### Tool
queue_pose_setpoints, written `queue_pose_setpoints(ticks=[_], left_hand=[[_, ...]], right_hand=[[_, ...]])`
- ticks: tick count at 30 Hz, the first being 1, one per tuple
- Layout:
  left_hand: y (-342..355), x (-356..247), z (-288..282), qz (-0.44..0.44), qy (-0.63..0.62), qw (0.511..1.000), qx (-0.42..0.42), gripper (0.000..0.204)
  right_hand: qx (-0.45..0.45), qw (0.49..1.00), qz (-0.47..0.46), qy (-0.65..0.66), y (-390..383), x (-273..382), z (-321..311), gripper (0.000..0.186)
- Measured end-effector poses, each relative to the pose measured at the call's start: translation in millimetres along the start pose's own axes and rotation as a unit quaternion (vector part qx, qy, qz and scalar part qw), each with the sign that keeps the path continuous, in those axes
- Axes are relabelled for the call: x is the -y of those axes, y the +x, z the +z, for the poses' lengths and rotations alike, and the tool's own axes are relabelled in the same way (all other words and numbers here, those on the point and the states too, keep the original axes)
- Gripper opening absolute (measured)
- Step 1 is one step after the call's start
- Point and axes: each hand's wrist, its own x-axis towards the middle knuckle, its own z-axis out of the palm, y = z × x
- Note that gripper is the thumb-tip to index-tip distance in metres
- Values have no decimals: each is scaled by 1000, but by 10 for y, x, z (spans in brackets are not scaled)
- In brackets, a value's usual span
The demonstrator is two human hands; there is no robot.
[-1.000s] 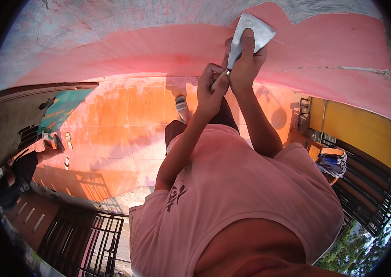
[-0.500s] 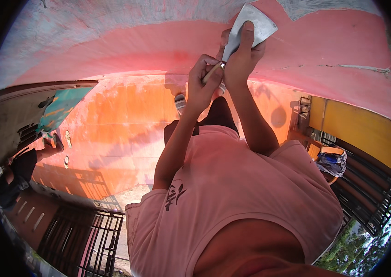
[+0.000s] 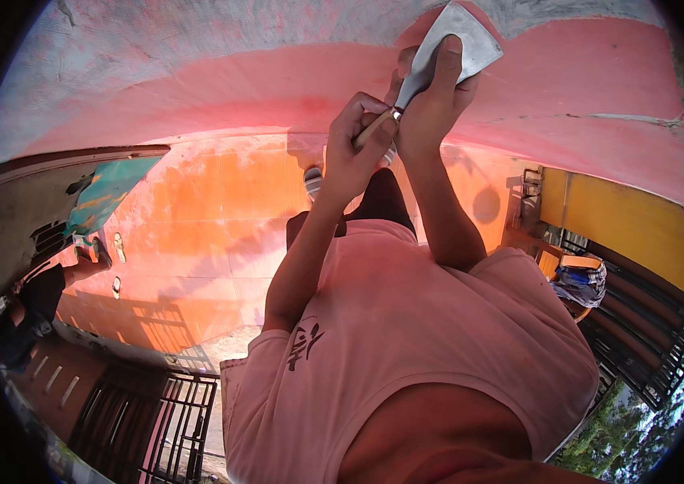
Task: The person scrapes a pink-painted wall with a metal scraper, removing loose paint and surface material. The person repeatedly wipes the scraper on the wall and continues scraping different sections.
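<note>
A wide metal scraper (image 3: 477,53) lies against the upper pink wall (image 3: 592,73), near a ragged edge between pink and grey-blue surface. My right hand (image 3: 435,105) grips its blade from below, thumb pressed on the metal face and fingers partly hidden behind it. My left hand (image 3: 354,149) is closed on the pale wooden handle (image 3: 368,131), just below the metal ferrule, beside my right wrist. Both forearms reach up from my pink shirt.
A person in dark clothes (image 3: 35,302) is at the far left, near slippers (image 3: 118,246) on the orange tiled floor (image 3: 196,194). A chair with a bundled cloth (image 3: 580,286) stands at right by a yellow wall (image 3: 624,226). Metal railings (image 3: 180,419) line the lower left.
My left hand has risen slightly and moved left. The scraper, in my right hand, has edged up and to the right along the wall.
</note>
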Motion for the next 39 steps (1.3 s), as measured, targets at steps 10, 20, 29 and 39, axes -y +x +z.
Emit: queue_pose_setpoints(ticks=[10,20,29,39], left_hand=[[139,-110,173,24,53,998,27,11],[-215,524,538,-77,-18,993,82,20],[-76,814,1252,-5,-148,984,94,21],[-10,1127,1726,109,-120,987,-15,21]], right_hand=[[-5,999,-42,-33,74,203,4,31],[-8,988,2,-155,-28,316,-739,23],[117,961,-21,-248,302,828,-979,17],[215,938,-63,-266,520,832,-1180,18]])
